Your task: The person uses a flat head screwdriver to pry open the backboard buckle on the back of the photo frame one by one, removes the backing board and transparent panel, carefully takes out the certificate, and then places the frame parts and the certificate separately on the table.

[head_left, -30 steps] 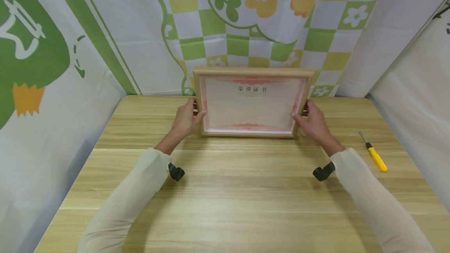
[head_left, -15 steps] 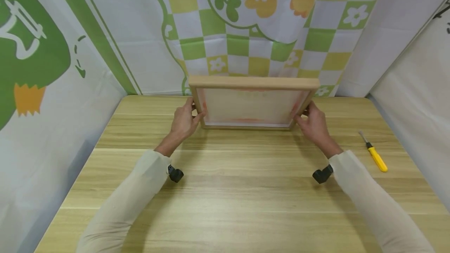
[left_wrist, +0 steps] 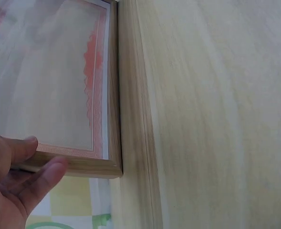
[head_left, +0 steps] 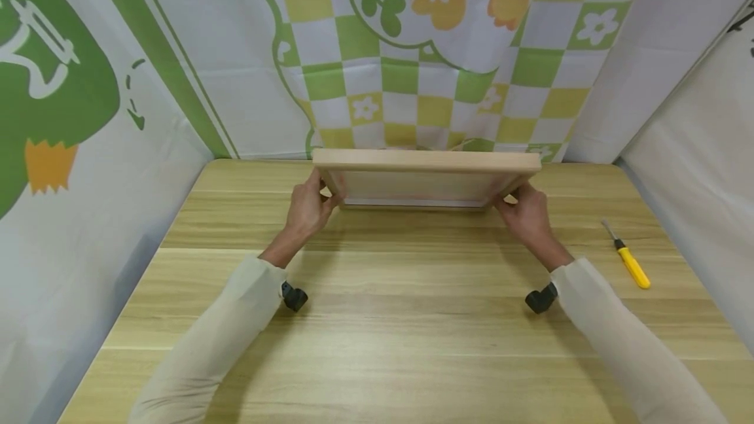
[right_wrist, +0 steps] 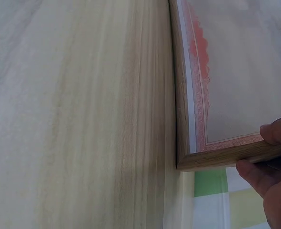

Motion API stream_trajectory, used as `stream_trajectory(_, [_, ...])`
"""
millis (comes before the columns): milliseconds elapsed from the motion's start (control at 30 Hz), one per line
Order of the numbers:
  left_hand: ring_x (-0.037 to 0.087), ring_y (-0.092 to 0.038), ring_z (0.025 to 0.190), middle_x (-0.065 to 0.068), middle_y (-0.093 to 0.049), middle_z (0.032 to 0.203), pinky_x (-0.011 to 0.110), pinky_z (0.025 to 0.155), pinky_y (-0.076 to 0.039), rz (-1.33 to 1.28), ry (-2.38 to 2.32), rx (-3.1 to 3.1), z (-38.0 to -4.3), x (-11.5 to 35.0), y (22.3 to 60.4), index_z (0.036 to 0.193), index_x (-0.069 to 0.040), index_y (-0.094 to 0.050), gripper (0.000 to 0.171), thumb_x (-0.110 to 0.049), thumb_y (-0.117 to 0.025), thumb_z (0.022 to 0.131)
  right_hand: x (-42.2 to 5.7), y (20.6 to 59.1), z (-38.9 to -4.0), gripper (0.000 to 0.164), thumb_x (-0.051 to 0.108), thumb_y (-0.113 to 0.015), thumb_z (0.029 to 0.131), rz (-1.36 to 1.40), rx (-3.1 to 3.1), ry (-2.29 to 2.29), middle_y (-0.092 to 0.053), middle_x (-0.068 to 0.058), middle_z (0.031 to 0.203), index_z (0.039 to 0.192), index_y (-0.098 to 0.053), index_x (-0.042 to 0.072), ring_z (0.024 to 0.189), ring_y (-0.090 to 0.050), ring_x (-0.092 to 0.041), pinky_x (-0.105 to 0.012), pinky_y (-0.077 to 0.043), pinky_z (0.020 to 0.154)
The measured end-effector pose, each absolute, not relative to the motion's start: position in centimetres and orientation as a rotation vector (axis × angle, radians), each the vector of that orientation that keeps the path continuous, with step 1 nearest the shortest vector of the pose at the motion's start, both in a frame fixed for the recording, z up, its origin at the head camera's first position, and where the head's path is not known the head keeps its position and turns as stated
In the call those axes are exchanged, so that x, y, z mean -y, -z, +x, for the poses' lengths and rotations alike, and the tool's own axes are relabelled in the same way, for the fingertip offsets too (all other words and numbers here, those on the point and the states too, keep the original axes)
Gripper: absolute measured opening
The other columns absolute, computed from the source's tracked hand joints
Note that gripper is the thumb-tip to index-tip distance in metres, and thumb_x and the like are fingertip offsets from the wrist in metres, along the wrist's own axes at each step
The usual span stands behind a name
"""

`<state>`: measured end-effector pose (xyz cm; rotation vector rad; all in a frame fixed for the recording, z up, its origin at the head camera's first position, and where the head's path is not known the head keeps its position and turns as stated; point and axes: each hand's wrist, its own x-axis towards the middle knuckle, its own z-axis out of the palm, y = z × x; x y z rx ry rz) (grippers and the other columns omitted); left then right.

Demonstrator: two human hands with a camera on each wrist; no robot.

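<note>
A wooden picture frame [head_left: 427,160] with a pink-bordered certificate [left_wrist: 54,86] behind its clear front stands at the table's far side, its top edge tipped toward me. Its lower edge meets the tabletop. My left hand [head_left: 307,207] grips the left side of the frame, thumb on the front, as the left wrist view shows. On the opposite side my right hand [head_left: 526,212] holds it the same way, with thumb and fingers round the wooden edge [right_wrist: 226,156]. From the head view most of the certificate is hidden by the tilt.
A screwdriver [head_left: 633,268] with a yellow handle lies on the wooden table [head_left: 412,319] at the right. Behind the frame hangs a checked, flowered cloth [head_left: 436,84]. White cloth walls [head_left: 177,77] close in both sides.
The frame's top edge has tipped steadily toward me, so its front now faces down and the certificate's lettering has gone from the head view. Both hands keep their grip.
</note>
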<state>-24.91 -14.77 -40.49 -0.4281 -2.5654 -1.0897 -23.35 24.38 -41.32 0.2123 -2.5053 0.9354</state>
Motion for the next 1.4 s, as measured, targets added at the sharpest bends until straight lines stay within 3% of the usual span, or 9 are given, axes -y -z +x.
stream_trajectory(200, [0.031,-0.069,0.082,0.019,-0.066,0.11,0.037,0.064,-0.057,-0.436,1.187,2.579,-24.7,15.0,40.4,0.12,-0.008,-0.05,0.042,-0.009,-0.068,0.082,-24.6,41.1,-22.7,0.022,0.016,-0.07,0.08,0.23,2.49,-0.872,-0.069,-0.023,0.091,0.091,-0.067,-0.003,0.087,-0.067,-0.037,-0.049,-0.051,0.07])
stream_trajectory(500, [0.03,-0.066,0.091,0.013,-0.063,0.103,0.035,0.069,-0.056,-0.412,1.426,2.585,-24.1,15.5,40.0,0.115,-0.011,-0.054,0.039,-0.005,-0.069,0.08,-24.8,40.5,-21.8,0.021,0.015,-0.072,0.078,0.298,2.488,-0.893,-0.07,-0.02,0.084,0.092,-0.066,-0.001,0.078,-0.069,-0.035,-0.045,-0.053,0.065])
stream_trajectory(600, [0.03,-0.062,0.102,0.013,-0.06,0.114,0.037,0.075,-0.055,-0.358,1.542,2.606,-23.8,15.5,39.6,0.121,-0.012,-0.052,0.043,-0.006,-0.069,0.081,-25.0,40.3,-21.5,0.027,0.012,-0.074,0.077,0.296,2.484,-0.979,-0.07,-0.02,0.088,0.098,-0.064,-0.001,0.078,-0.068,-0.036,-0.026,-0.054,0.062])
stream_trajectory(700, [0.029,-0.057,0.11,0.013,-0.057,0.122,0.039,0.081,-0.053,-0.285,1.679,2.637,-23.4,15.6,39.2,0.123,-0.012,-0.051,0.044,-0.005,-0.066,0.083,-25.0,40.1,-21.2,0.032,0.012,-0.075,0.075,0.272,2.496,-1.003,-0.069,-0.019,0.092,0.102,-0.062,0.0,0.083,-0.067,-0.033,-0.01,-0.046,0.064])
stream_trajectory(767, [0.03,-0.056,0.112,0.014,-0.056,0.124,0.038,0.084,-0.052,-0.237,1.815,2.634,-23.2,15.6,38.9,0.125,-0.011,-0.051,0.042,-0.002,-0.062,0.085,-25.0,40.0,-21.0,0.032,0.013,-0.076,0.074,0.259,2.498,-0.979,-0.068,-0.019,0.092,0.099,-0.062,0.0,0.085,-0.066,-0.032,-0.014,-0.045,0.066])
stream_trajectory(933, [0.035,-0.056,0.113,0.016,-0.055,0.123,0.039,0.091,-0.05,-0.211,2.153,2.507,-22.8,15.7,38.5,0.127,-0.003,-0.049,0.035,0.003,-0.041,0.093,-25.1,39.8,-20.7,0.038,0.019,-0.079,0.071,0.245,2.5,-0.926,-0.067,-0.022,0.093,0.099,-0.062,-0.002,0.089,-0.063,-0.034,-0.043,-0.047,0.072])
stream_trajectory(1067, [0.034,-0.057,0.113,0.011,-0.057,0.111,0.045,0.1,-0.042,-0.17,2.333,2.414,-22.6,16.0,38.3,0.127,-0.001,-0.046,0.034,-0.008,-0.027,0.1,-25.1,39.9,-20.5,0.042,0.021,-0.079,0.071,0.217,2.537,-0.905,-0.066,-0.024,0.096,0.101,-0.062,-0.002,0.092,-0.062,-0.037,-0.049,-0.048,0.075])
stream_trajectory(1233, [0.023,-0.061,0.103,0.002,-0.061,0.108,0.048,0.099,-0.042,-0.125,2.479,2.335,-22.5,16.1,37.6,0.129,-0.003,-0.05,0.04,-0.027,-0.037,0.1,-25.0,40.0,-20.0,0.045,0.017,-0.079,0.07,0.174,2.565,-0.941,-0.065,-0.026,0.1,0.105,-0.06,-0.005,0.095,-0.062,-0.039,-0.049,-0.049,0.076])
stream_trajectory(1400, [0.013,-0.064,0.093,-0.002,-0.064,0.101,0.052,0.1,-0.04,-0.12,2.586,2.314,-22.5,16.4,37.2,0.105,-0.009,-0.065,0.023,-0.019,-0.046,0.097,-24.9,40.0,-19.6,0.046,0.015,-0.081,0.068,0.161,2.576,-0.933,-0.065,-0.026,0.101,0.105,-0.062,-0.004,0.097,-0.062,-0.039,-0.05,-0.05,0.077])
